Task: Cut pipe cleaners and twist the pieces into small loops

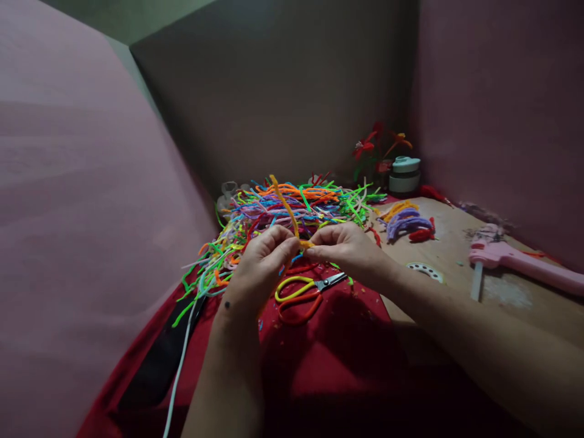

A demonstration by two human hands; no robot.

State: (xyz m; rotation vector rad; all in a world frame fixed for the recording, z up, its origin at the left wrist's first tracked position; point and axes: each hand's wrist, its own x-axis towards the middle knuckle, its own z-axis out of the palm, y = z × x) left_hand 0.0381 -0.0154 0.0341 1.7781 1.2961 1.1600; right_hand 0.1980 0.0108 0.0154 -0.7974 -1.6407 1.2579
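An orange-yellow pipe cleaner [286, 205] is pinched between both hands over the red cloth. Its long end rises up and to the left, while a short part runs sideways between my fingertips. My left hand [269, 255] is closed on it with thumb and forefinger. From the other side, my right hand [344, 246] pinches the short part, and its exact end is hidden by the fingers. Just below the hands lie scissors [298, 298] with one yellow and one orange handle, blades pointing right. Behind them spreads a big heap of multicoloured pipe cleaners [292, 204].
On the right, a board [449, 228] bears bent purple pipe cleaner pieces [404, 224], a white perforated disc [424, 271] and a pink glue gun [529, 261]. A teal container [405, 174] and red flowers [365, 146] stand behind. A black phone-like slab [157, 365] lies left under a white cable [177, 371].
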